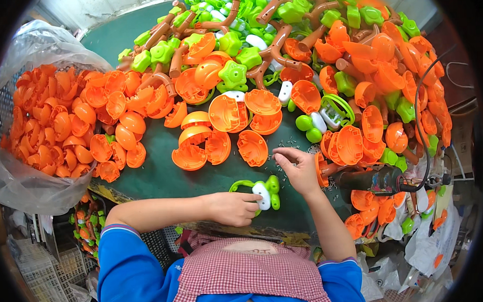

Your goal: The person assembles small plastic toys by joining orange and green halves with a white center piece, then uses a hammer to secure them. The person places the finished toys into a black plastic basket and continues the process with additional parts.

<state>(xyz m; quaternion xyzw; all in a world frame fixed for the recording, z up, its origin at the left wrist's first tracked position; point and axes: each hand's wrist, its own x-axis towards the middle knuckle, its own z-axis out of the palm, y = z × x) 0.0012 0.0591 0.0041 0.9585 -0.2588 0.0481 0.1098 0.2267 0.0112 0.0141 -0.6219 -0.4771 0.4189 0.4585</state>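
Observation:
My left hand (234, 209) is closed on a toy part (262, 195) at the table's near edge. The part has a white middle piece, rounded green lobes on its right and a thin green loop on its left. Further right and a little higher, my right hand (299, 171) hovers over the table, thumb and forefinger drawn together in a pinch. Whatever is between those fingertips is too small to make out. Small loose screws (311, 148) lie scattered beside that hand. An orange half shell (252, 148) rests just left of its fingertips.
A black power screwdriver (367, 180) with a cord lies right of my right hand. Orange shells (349, 145), brown branch pieces (276, 47) and green star pieces (233, 75) pile up across the table. At left, a plastic-lined basket (27, 193) is full of orange shells.

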